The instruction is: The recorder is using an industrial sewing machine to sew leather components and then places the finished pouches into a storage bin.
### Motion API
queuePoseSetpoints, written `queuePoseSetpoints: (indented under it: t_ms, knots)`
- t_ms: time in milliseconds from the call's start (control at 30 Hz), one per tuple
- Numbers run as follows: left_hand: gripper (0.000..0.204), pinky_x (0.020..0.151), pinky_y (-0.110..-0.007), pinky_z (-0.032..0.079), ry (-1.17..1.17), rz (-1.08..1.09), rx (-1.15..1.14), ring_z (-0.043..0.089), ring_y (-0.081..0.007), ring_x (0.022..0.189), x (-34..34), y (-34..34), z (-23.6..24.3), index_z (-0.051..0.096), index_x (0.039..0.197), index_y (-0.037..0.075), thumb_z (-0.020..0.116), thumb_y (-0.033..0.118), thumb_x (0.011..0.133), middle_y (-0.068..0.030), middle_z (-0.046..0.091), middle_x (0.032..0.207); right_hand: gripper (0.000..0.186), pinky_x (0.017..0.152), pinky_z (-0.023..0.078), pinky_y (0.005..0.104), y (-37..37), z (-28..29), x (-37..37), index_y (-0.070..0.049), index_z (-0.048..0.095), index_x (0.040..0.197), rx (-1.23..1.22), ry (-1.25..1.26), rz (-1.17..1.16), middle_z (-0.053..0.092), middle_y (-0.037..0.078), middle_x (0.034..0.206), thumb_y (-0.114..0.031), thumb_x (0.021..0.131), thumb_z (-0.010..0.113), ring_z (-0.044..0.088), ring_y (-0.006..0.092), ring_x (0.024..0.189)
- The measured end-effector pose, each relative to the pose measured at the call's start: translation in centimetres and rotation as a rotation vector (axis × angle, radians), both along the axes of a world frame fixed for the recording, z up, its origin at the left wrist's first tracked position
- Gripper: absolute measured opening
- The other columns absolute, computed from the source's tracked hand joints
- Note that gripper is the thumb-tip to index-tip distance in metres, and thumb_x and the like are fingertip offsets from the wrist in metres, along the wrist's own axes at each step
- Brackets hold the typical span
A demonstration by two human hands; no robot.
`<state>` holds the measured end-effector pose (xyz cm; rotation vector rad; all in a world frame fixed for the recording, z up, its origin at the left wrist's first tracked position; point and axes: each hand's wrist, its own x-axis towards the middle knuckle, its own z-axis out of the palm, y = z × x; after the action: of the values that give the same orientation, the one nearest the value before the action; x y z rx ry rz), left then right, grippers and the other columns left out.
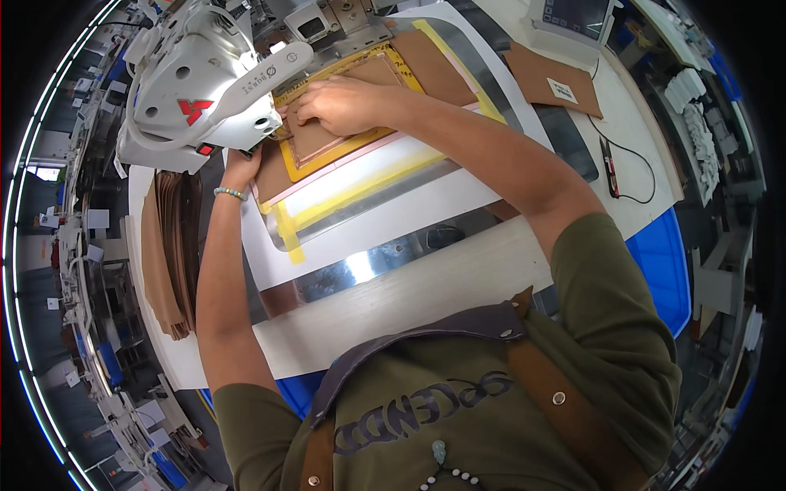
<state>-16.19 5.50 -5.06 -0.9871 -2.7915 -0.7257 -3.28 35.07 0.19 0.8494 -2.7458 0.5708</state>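
Observation:
My right hand (340, 106) rests on brown cloth (327, 143) inside a yellow template frame (315, 168), its bent fingers apart near the white sewing machine head (188, 90). My left hand (240, 170), with a beaded bracelet at the wrist, is at the left edge of the work, beside the machine head. The machine hides its fingertips, so its grip does not show. Beneath the frame, more brown cloth (442, 69) spreads over a white sheet (524, 123) edged with yellow tape (360, 196).
A stack of brown pieces (168, 245) lies left. At right are a brown piece with a white label (536, 78), a red-and-black pen-like tool on a cord (609, 168) and a control screen (573, 16). Blue bins (659, 262) stand below the table edge (409, 295).

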Motion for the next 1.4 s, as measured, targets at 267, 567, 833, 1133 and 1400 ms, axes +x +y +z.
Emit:
queuePoseSetpoints:
  t_ms: [267,567,833,1133,1400]
  knots:
    - [0.025,0.095,-0.037,0.053,-0.190,0.032,0.240,0.071,-0.0268,0.110,3.9,-0.8,1.5,0.073,0.119,-0.001,0.061,0.010,0.100,-0.0211,0.074,0.120,0.033,0.107,0.048,0.0450,0.0,1.0,1.0,-0.014,0.074,0.116,0.000,-0.142,0.086,0.072,0.006,0.124,-0.005,0.088,0.058,0.059,0.0312,0.123]
    - [0.025,0.105,-0.036,0.050,-0.023,-0.187,0.232,0.068,-0.0257,0.120,12.3,-2.2,5.5,0.075,0.116,0.001,0.056,0.005,0.101,-0.0118,0.076,0.121,0.029,0.103,0.050,0.0422,-0.2,0.9,2.4,-0.007,0.071,0.112,-0.053,-0.120,0.207,0.070,0.007,0.117,-0.001,0.087,0.057,0.058,0.0294,0.117]
    - [0.022,0.102,-0.038,0.052,0.047,-0.231,0.118,0.068,-0.0306,0.118,16.4,0.7,8.0,0.074,0.116,0.002,0.063,0.002,0.098,-0.0122,0.075,0.122,0.022,0.104,0.051,0.0418,5.8,4.4,7.3,-0.006,0.071,0.114,-0.030,-0.092,-0.034,0.069,0.009,0.122,-0.009,0.097,0.057,0.062,0.0273,0.119]
    - [0.040,0.114,-0.045,0.042,0.160,-0.394,-0.112,0.052,-0.0341,0.141,17.1,5.6,7.1,0.063,0.140,0.007,0.063,0.014,0.101,-0.0107,0.058,0.152,0.040,0.109,0.048,0.0417,9.8,0.5,12.1,-0.004,0.064,0.136,0.257,0.117,-0.165,0.063,0.011,0.144,-0.007,0.097,0.057,0.057,0.0295,0.132]
    - [0.046,0.114,-0.046,0.040,0.310,-0.306,-0.220,0.051,-0.0349,0.143,17.1,6.2,4.8,0.061,0.145,0.010,0.065,0.023,0.102,-0.0095,0.055,0.156,0.044,0.099,0.048,0.0414,8.2,-0.5,11.6,-0.003,0.060,0.135,0.407,0.221,-0.253,0.060,0.013,0.146,-0.003,0.090,0.058,0.057,0.0274,0.127]
